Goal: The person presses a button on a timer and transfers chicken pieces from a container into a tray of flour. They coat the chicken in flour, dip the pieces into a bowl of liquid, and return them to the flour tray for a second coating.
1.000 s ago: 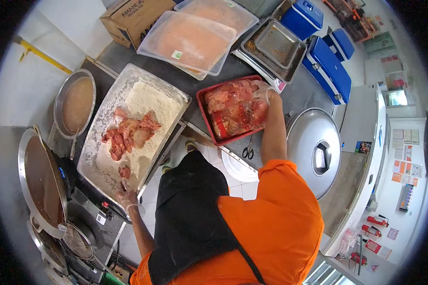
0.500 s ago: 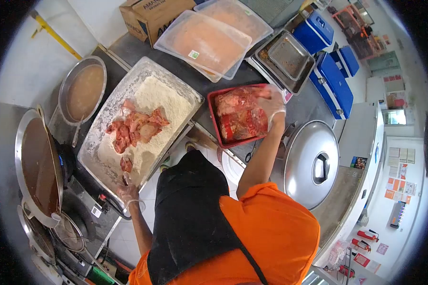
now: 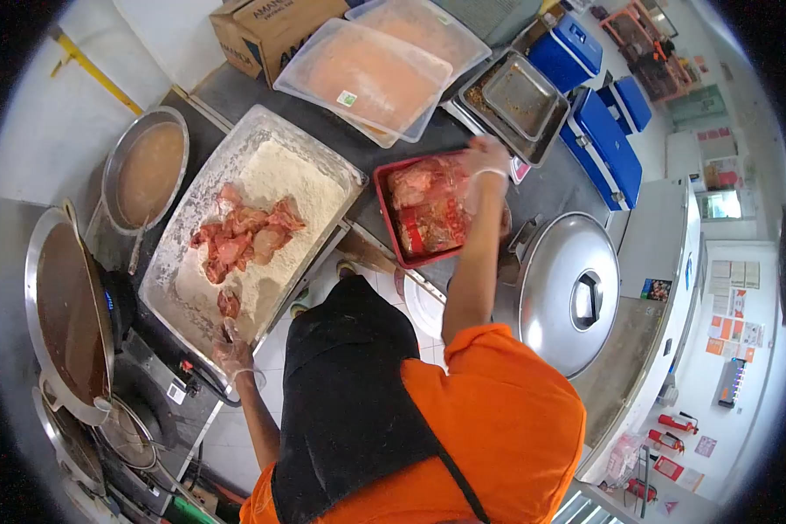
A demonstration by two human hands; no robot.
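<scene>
My left hand (image 3: pixel 231 352), in a clear plastic glove, is over the near end of a large metal tray (image 3: pixel 162 272). Its fingers reach out toward a small piece of raw meat (image 3: pixel 228 304) on the flour (image 3: pixel 290 175). A heap of raw meat pieces (image 3: pixel 244 234) lies in the middle of that tray. On the right, my gloved right hand (image 3: pixel 486 159) is at the far right corner of a red bin (image 3: pixel 386 203), its fingers smeared by motion. Raw meat in clear plastic (image 3: pixel 428 205) fills the bin.
Pans of brown liquid (image 3: pixel 65 297) and pale batter (image 3: pixel 153 173) stand at the left. Lidded plastic boxes (image 3: pixel 367 74), a cardboard box (image 3: pixel 271 33) and a metal tray on a scale (image 3: pixel 520 100) sit behind. A domed steel lid (image 3: pixel 557 297) is at right, near blue coolers (image 3: pixel 604 148).
My right hand has moved up and slightly left, from over the meat to the bin's far right corner. The left hand stays in nearly the same place.
</scene>
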